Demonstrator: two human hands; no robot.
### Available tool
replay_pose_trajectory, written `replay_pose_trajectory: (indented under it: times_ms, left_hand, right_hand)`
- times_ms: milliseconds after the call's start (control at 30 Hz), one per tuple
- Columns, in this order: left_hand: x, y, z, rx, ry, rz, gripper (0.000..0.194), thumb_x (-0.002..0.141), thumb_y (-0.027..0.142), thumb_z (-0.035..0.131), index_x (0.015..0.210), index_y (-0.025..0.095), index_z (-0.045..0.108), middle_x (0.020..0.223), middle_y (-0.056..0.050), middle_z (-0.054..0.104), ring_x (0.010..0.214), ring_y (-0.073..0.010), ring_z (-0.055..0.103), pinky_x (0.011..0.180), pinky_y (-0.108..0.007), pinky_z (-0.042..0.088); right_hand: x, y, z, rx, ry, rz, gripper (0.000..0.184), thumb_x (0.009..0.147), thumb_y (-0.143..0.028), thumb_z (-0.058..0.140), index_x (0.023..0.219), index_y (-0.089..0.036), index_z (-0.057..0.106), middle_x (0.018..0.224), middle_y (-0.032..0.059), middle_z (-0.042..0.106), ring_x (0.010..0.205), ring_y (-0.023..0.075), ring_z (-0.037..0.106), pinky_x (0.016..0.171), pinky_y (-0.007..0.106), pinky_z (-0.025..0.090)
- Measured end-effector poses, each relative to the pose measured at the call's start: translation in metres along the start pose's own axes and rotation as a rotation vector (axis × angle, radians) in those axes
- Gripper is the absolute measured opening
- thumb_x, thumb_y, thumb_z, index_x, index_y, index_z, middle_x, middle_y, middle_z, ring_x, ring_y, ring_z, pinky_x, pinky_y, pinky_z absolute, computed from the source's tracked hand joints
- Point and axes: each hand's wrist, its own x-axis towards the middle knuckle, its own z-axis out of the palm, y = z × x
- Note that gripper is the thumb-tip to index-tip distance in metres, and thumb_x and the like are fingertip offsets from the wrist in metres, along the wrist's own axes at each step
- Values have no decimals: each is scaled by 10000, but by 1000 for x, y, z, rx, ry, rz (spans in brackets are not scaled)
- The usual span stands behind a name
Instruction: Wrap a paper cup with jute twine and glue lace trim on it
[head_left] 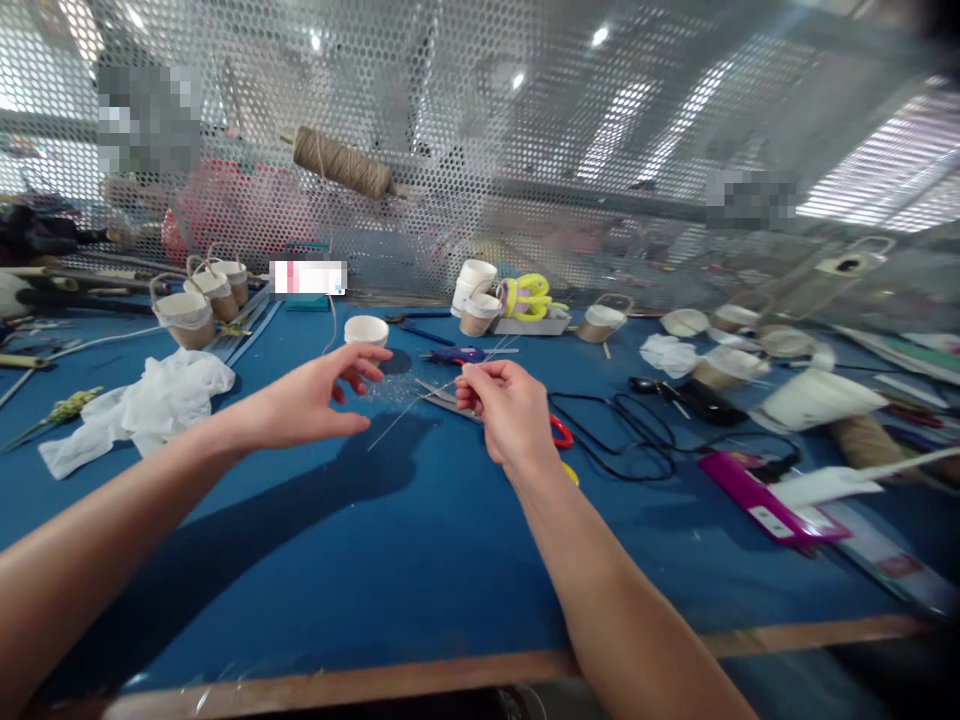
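Between the fingertips of my right hand [504,405] is pinched a thin, pale wire-like strand [405,411], which slants down to the left and also sticks out above the fingers. Whether it is wire, thread or glue string I cannot tell. My left hand [330,395] hovers open to the left, fingers spread, holding nothing. Beneath my right hand lie scissors [442,398], their handles partly hidden by it. A blue glue gun [455,355] lies just beyond. Near my left fingers stands a small white cup [367,330], with clear scraps strewn on the blue table [360,560].
Small twine-handled buckets [186,318] and crumpled white cloth [150,395] sit at left. To the right are a black cable [622,430], a purple box [765,500] and more cups. A twine spool [341,162] hangs on the perforated metal screen [450,130] behind.
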Motion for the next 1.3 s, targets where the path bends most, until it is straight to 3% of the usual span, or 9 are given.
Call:
replay_pose_trajectory:
  times_ms: [133,333,567,700,800,900,1000,1133,1300]
  left_hand:
    - [-7,19,3,696,114,453,253,815,101,506,1044,177,581,1033,-90,618,968,-211,547,816,-363,460]
    - [-6,6,43,1224,156,568,166,860,103,463,772,149,595,823,-107,617,803,-237,524,631,-338,401]
    - [-4,-12,38,937,225,730,276,922,126,358,806,125,608,783,-98,623,751,-191,508,637,-299,435]
    - [-2,-13,41,677,335,666,215,897,125,428,808,150,622,792,-72,630,744,-158,521,688,-285,470]
    - [1,-11,44,192,405,285,103,813,166,573,727,171,629,740,-35,633,707,-141,547,667,-280,466]
    - [4,-9,47,-478,311,-267,103,701,206,671,653,151,598,619,5,583,555,-92,509,551,-233,423]
    - [5,-9,48,-766,254,-482,157,651,232,695,630,140,570,551,35,528,475,-57,449,488,-198,374]
    - [4,-10,50,-542,379,-325,91,662,184,679,641,152,597,605,22,591,546,-78,514,548,-207,415]
    - [-2,-15,51,125,483,183,91,784,154,592,706,161,639,705,-31,647,665,-132,585,631,-248,474]
  right_hand:
    - [-2,0,1,-11,-17,18,148,645,-207,666,587,-163,537,499,-23,597,435,83,536,441,218,463]
    - [-12,-1,8,-9,-70,46,154,636,-226,676,597,-157,544,509,-21,599,449,87,543,435,214,452]
    - [-13,-6,7,15,-82,66,146,644,-217,663,597,-158,538,514,-22,596,464,84,546,462,219,457]
    - [-15,-6,7,43,-77,7,163,654,-254,670,630,-170,532,543,-30,604,475,84,549,495,231,472]
    - [-16,-4,8,56,-68,-71,165,663,-263,672,648,-176,533,561,-34,604,478,86,549,503,240,479]
    - [-17,-2,8,51,-75,-141,163,679,-263,672,648,-180,535,554,-36,603,471,89,547,504,248,479]
    - [-17,-1,9,58,-72,-156,164,688,-264,679,655,-177,544,556,-38,610,464,83,544,504,243,474]
    - [-22,-1,12,98,-161,12,215,674,-318,707,651,-162,560,566,-28,624,481,81,559,498,228,478]
    - [-29,0,15,99,-317,217,302,628,-392,749,648,-152,567,556,-14,637,484,86,575,471,206,474]
